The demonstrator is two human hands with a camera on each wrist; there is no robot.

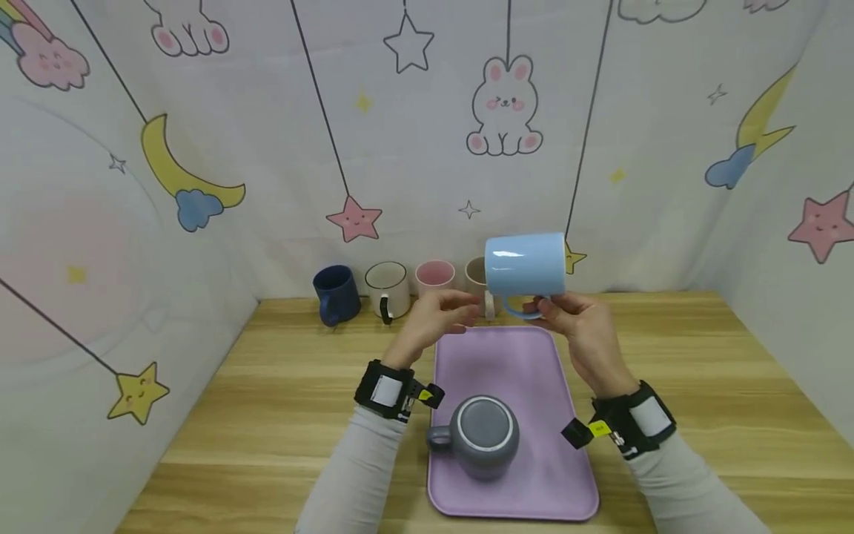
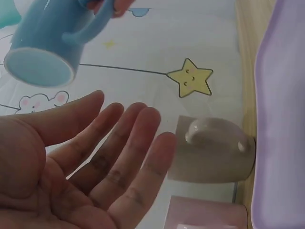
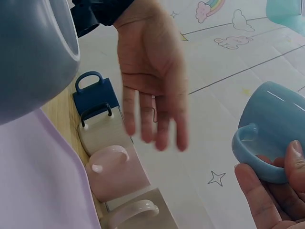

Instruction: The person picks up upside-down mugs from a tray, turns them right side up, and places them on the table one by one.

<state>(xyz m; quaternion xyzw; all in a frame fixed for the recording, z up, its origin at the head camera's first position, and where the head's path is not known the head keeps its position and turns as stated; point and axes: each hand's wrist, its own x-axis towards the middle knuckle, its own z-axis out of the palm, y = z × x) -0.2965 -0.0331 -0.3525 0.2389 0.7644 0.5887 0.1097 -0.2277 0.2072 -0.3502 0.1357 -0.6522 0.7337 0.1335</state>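
Note:
A light blue mug [image 1: 525,265] is held up in the air on its side, above the far end of a lilac tray [image 1: 547,475]. My right hand [image 1: 587,337] pinches its handle [image 3: 257,164] between thumb and fingers. To the left of that mug, my left hand [image 1: 430,322] hovers with relaxed fingers; the left wrist view shows its bare palm [image 2: 52,191]. A grey mug [image 1: 483,437] stands upside down on the near part of the tray, its handle pointing left.
Along the back of the wooden table [image 1: 300,400] stand a dark blue mug [image 1: 338,297], a cream mug [image 1: 387,288] with black handle, a pink mug [image 1: 435,276] and a beige mug [image 1: 476,276]. Behind them hangs a white cloth [image 1: 427,170] printed with cartoons.

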